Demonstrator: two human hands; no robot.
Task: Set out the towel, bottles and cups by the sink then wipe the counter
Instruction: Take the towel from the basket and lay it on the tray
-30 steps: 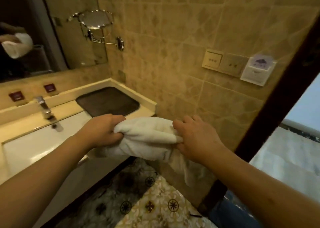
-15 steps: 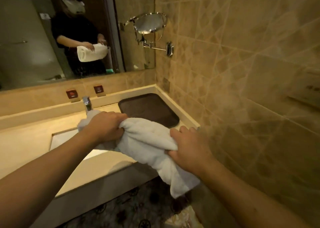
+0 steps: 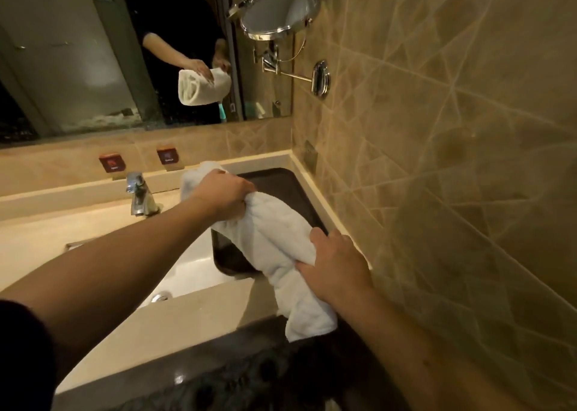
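A rolled white towel (image 3: 274, 238) stretches between both hands above a dark brown tray (image 3: 281, 182) at the right end of the beige counter (image 3: 193, 313). My left hand (image 3: 223, 196) grips the towel's far end over the tray's back half. My right hand (image 3: 335, 262) grips the near part, by the tray's front right corner. The towel's loose tail hangs down past the counter's front edge. No bottles or cups are in view.
A white sink basin (image 3: 187, 270) with a chrome faucet (image 3: 139, 196) lies left of the tray. A tiled wall (image 3: 437, 160) runs close along the right. A swing-arm round mirror (image 3: 278, 12) juts out above the tray. The wall mirror (image 3: 93, 51) reflects a person holding the towel.
The view has come closer to the counter. Both hands carried the towel forward and to the right, from over the sink's front edge to above the dark tray.
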